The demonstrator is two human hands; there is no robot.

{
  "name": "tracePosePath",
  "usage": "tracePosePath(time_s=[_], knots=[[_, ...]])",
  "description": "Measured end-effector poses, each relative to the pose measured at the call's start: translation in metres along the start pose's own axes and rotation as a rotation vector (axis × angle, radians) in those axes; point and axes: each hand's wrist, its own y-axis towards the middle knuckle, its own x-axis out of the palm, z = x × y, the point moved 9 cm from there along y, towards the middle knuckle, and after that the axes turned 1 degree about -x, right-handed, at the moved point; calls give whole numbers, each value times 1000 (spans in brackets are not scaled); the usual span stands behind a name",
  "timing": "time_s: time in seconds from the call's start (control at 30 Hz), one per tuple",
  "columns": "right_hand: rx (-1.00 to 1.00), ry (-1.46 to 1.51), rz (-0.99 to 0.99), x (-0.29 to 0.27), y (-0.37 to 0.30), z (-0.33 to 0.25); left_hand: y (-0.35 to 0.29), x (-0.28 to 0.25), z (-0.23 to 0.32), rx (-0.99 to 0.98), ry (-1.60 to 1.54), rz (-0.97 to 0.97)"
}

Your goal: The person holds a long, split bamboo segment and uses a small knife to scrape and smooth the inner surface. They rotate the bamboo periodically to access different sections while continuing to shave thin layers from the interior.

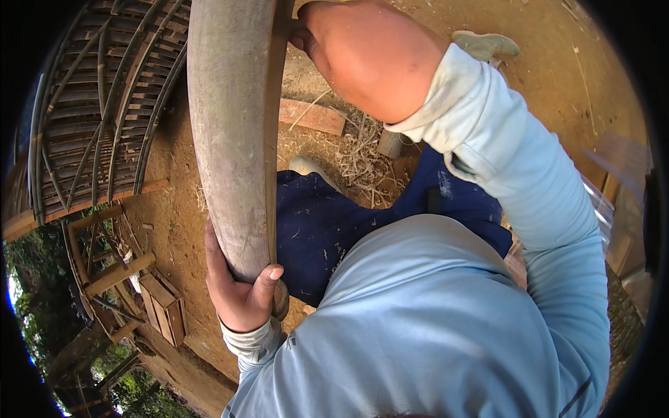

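A long, thick, grey-green bamboo pole (230,132) runs from the top edge of the view down to my left side. My left hand (240,296) is wrapped round its lower end, thumb on the near side and fingers along the left edge. Higher up, my right hand (373,59) is closed against the pole's right edge. Most of its fingers are hidden behind the hand and the pole. Beneath the pole are my legs in dark blue trousers (313,230).
Shavings (366,160) lie on the dirt ground between my feet, beside a reddish flat piece (313,116) and a short log stub (390,144). A slatted bamboo structure (104,104) rises at left, above a wooden box (162,306). Clear sheeting (620,202) is at far right.
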Motion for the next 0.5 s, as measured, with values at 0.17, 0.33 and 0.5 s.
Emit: tracePosePath(time_s=[0.17,0.33,0.5], knots=[[51,10,-131,0,2,-3,0,0,-3,3,-8,-22],[-5,23,67,25,-16,-6,1,0,-3,-13,-8,-12],[73,95,41,38,-30,-18,0,-2,-2,2,6,-10]])
